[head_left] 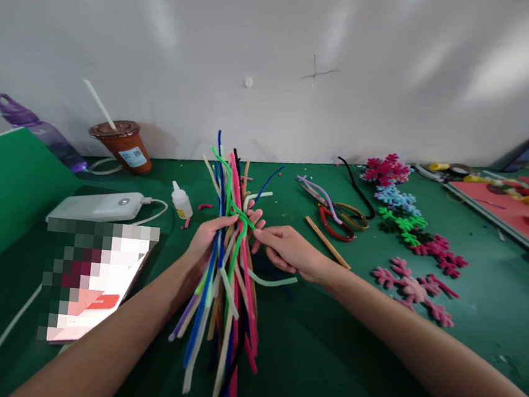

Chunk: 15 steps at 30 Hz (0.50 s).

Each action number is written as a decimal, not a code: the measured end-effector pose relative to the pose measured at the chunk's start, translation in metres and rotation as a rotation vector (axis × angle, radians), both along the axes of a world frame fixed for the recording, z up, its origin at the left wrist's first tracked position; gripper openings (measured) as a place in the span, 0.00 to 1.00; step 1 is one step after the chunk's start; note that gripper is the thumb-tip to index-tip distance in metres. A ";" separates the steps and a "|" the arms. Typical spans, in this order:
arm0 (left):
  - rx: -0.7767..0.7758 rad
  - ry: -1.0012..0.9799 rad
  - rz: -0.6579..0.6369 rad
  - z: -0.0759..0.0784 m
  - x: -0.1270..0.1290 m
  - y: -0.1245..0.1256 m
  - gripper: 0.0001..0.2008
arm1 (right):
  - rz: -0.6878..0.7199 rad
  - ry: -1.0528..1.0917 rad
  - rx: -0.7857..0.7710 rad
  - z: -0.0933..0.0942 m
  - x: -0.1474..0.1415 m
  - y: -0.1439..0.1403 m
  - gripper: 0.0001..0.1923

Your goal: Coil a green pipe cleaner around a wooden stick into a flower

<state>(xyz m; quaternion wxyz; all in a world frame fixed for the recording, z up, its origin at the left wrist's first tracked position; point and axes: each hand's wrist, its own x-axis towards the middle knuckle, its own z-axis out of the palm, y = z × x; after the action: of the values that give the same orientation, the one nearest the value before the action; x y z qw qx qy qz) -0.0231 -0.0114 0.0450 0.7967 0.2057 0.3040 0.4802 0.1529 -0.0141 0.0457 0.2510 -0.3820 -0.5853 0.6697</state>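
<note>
A thick bundle of pipe cleaners (232,283) in green, pink, blue, white, tan and black stands out over the table in front of me. My left hand (207,237) is wrapped round its middle from the left, thumb on top and fingertips showing at the far side. My right hand (290,248) pinches a green pipe cleaner (242,215) that crosses the bundle near the left thumb. A pale green pipe cleaner (275,282) sticks out to the right below my right hand.
Scissors (337,218) and a wooden stick (328,242) lie to the right, beside several fuzzy snowflake shapes (412,287). On the left are a glue bottle (181,202), a power bank (95,206), a lit device (100,295), an iced drink (122,144) and a purple bottle (41,130).
</note>
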 end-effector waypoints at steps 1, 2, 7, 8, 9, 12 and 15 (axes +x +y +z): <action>-0.002 0.002 0.005 -0.001 0.000 0.000 0.24 | -0.001 -0.010 -0.007 0.000 0.000 0.000 0.20; -0.004 0.003 0.011 -0.001 0.000 0.000 0.23 | 0.000 -0.019 -0.012 -0.001 -0.001 0.001 0.20; 0.004 0.007 0.025 -0.001 0.001 -0.001 0.21 | 0.018 -0.068 -0.011 0.000 -0.001 0.001 0.21; 0.000 0.012 0.023 0.000 0.001 -0.001 0.21 | 0.029 -0.072 -0.008 0.000 0.000 0.001 0.21; -0.006 0.019 0.021 0.000 0.001 -0.001 0.20 | 0.037 -0.073 -0.004 0.000 0.001 0.002 0.21; -0.035 0.041 0.021 0.000 0.002 -0.001 0.20 | 0.047 -0.069 -0.002 0.000 0.002 0.002 0.20; -0.018 0.079 0.008 -0.002 0.004 -0.001 0.19 | 0.027 -0.066 0.008 0.001 0.000 0.002 0.19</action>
<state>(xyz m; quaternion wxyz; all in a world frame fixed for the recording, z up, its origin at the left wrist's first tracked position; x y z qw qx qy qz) -0.0194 -0.0121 0.0432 0.7839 0.2158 0.3404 0.4722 0.1530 -0.0125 0.0469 0.2242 -0.3949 -0.6008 0.6578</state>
